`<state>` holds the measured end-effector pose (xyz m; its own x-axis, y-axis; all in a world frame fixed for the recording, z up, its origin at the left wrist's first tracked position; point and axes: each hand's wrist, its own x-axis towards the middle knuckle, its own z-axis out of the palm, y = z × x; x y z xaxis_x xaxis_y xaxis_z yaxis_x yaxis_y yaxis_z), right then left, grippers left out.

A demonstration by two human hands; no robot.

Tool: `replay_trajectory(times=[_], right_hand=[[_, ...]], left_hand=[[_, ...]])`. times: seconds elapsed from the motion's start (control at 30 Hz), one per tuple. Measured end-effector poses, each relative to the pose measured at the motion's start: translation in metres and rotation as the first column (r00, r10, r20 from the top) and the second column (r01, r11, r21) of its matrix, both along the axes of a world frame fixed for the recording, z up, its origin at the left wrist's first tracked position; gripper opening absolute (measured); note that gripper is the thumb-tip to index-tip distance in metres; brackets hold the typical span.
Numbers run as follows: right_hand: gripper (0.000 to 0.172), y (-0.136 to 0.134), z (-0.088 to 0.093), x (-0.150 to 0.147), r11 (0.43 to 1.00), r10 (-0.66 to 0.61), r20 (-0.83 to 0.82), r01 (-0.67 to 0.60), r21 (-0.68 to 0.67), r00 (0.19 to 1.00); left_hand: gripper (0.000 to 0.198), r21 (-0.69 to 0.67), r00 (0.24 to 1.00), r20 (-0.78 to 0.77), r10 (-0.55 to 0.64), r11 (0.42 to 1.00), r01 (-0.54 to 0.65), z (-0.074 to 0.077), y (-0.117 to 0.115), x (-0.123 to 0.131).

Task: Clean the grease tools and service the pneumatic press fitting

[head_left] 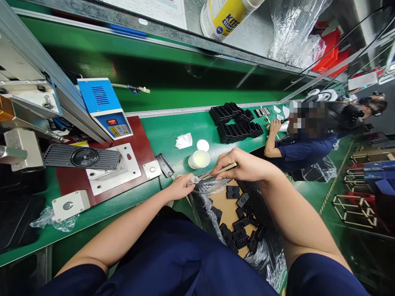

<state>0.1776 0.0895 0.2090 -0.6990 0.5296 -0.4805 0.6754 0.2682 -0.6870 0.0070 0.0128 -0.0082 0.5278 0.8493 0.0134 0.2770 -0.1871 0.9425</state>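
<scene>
My left hand [180, 187] is closed around a small clear, whitish cylindrical piece [193, 180], held over the bench's front edge. My right hand [236, 164] pinches a slim tan-handled brush [227, 167], its tip pointing left and reaching the cylindrical piece; the bristles are too small to make out. Just behind both hands stands a white tub [194, 163] of pale yellow substance, with a round white lid [203, 145] lying behind it. Below the hands, a plastic-lined box [212, 220] holds several black rectangular parts [242, 224].
Left on the green bench is a press fixture [101, 176] with a blue control box [100, 102] and button boxes [70, 205]. Black housings [239, 129] stand in rows at the back, near a crumpled tissue [184, 141]. A co-worker [296, 139] sits to the right.
</scene>
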Motion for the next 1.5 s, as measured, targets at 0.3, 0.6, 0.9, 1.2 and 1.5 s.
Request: replay_trajectory(times=[0.3, 0.6, 0.9, 1.2, 1.5], right_hand=[[0.034, -0.009, 0.027, 0.039, 0.881, -0.432, -0.085, 0.44, 0.173, 0.898], [0.028, 0.005, -0.073, 0.046, 0.638, -0.711, -0.03, 0.662, 0.393, 0.703], [0.015, 0.016, -0.092, 0.035, 0.684, -0.661, 0.135, 0.518, 0.514, 0.738], [0.018, 0.018, -0.091, 0.022, 0.761, -0.551, 0.352, 0.283, 0.584, 0.757], [0.014, 0.003, -0.086, 0.025, 0.707, -0.646, 0.24, 0.45, 0.545, 0.725]], left_hand=[[0.012, -0.053, 0.985, -0.078, 0.152, 0.986, -0.157, -0.02, 0.007, -0.001], [0.069, 0.082, 0.848, -0.056, 0.527, 0.849, -0.522, -0.057, 0.023, 0.033], [0.09, 0.146, 0.841, -0.001, 0.541, 0.832, -0.535, -0.091, 0.045, 0.063], [0.068, 0.188, 0.758, 0.024, 0.652, 0.742, -0.644, -0.1, 0.044, 0.082], [0.052, 0.243, 0.69, -0.023, 0.723, 0.674, -0.698, -0.103, 0.04, 0.09]])
